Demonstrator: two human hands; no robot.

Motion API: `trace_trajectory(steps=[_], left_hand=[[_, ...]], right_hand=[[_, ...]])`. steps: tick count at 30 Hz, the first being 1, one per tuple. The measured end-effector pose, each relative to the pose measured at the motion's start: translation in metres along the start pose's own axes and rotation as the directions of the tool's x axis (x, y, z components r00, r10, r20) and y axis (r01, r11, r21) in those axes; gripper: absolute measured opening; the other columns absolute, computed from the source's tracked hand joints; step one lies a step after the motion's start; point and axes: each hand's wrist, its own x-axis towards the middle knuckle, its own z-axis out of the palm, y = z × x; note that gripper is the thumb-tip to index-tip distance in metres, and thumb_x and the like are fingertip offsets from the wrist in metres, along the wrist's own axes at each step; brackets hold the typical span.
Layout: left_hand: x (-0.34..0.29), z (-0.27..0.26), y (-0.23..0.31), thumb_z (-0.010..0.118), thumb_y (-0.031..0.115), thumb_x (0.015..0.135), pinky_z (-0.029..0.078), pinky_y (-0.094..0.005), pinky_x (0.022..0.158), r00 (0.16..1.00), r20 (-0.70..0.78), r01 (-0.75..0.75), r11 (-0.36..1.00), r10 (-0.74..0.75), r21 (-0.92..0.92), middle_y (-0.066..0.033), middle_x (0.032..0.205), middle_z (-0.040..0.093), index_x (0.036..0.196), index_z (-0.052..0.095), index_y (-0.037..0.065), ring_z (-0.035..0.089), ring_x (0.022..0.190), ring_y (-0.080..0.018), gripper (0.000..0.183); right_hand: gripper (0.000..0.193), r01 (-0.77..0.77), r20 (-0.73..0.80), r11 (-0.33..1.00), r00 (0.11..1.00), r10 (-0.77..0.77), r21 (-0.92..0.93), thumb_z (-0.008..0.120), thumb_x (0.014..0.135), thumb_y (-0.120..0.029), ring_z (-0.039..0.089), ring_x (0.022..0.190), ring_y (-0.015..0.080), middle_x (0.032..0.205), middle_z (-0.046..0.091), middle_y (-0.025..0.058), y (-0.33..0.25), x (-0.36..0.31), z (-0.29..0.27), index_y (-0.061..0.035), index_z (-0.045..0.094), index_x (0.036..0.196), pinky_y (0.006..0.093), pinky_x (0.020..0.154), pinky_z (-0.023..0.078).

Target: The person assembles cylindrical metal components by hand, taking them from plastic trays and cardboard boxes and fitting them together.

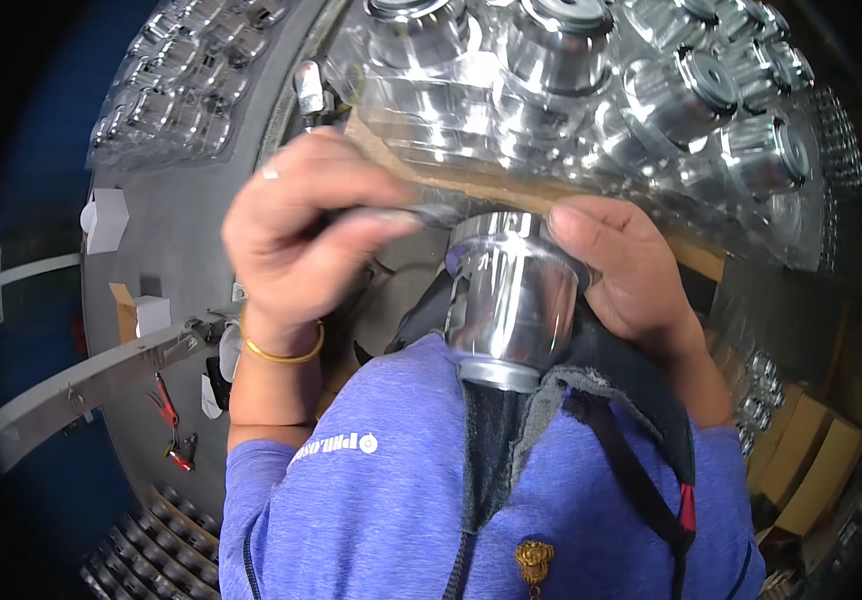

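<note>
A shiny cylindrical metal part (513, 300), with a wide rim and a narrower grey end, rests against the dark apron (496, 460) at my chest, its rim tilted up and away. My right hand (631, 260) is closed on the rim's right side, thumb on top. Smeared by motion, my left hand (311, 225) pinches a thin dark tool with a flat metal tip (436, 214). That tip is close to the rim's left edge; whether it touches cannot be made out. The tool's exact kind is too blurred to name.
Beyond my hands, clear plastic trays (431, 130) hold several similar metal parts (561, 45). More trayed parts (181, 90) stand far left. Red-handled pliers (163, 400) lie left, near a metal bar (101, 385). Cardboard boxes (801, 455) sit at lower right.
</note>
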Motion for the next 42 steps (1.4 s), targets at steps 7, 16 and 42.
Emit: trace_trajectory(steps=[7, 16, 42], left_hand=[[0.0, 0.009, 0.008, 0.071, 0.003, 0.064, 0.043, -0.0275, 0.058, 0.991, 0.13, -0.04, 0.988, 0.02, 0.15, -0.0052, 0.071, 0.063, 0.076, 0.065, 0.003, 0.054, 0.061, -0.0172, 0.013], [0.008, 0.041, 0.024, 0.072, 0.007, 0.053, 0.042, -0.0268, 0.047, 0.955, 0.292, -0.191, 0.866, 0.055, 0.462, -0.0026, 0.064, 0.056, 0.072, 0.065, 0.005, 0.053, 0.055, -0.0164, 0.021], [0.008, 0.057, 0.041, 0.065, 0.013, 0.055, 0.038, -0.0268, 0.043, 0.883, 0.352, -0.428, 0.843, 0.312, 0.325, -0.0003, 0.064, 0.052, 0.072, 0.062, 0.007, 0.048, 0.051, -0.0153, 0.018]], right_hand=[[0.025, 0.012, -0.104, 0.988, 0.995, 0.004, 0.156, 0.051, 0.091, -0.018, 0.06, 0.072, 0.0115, 0.085, 0.063, 0.0086, 0.005, -0.001, -0.006, 0.005, 0.06, 0.095, 0.0236, 0.066, 0.049], [0.024, -0.022, -0.128, 1.0, 0.992, 0.023, 0.01, 0.051, 0.091, -0.018, 0.057, 0.076, 0.0083, 0.086, 0.062, 0.0048, 0.001, -0.002, 0.006, 0.0036, 0.06, 0.095, 0.0221, 0.069, 0.047], [0.023, -0.068, -0.01, 0.984, 0.998, 0.067, -0.165, 0.051, 0.091, -0.019, 0.051, 0.072, 0.0035, 0.078, 0.059, -0.001, 0.001, -0.022, 0.016, 0.0015, 0.06, 0.088, 0.0187, 0.063, 0.042]])
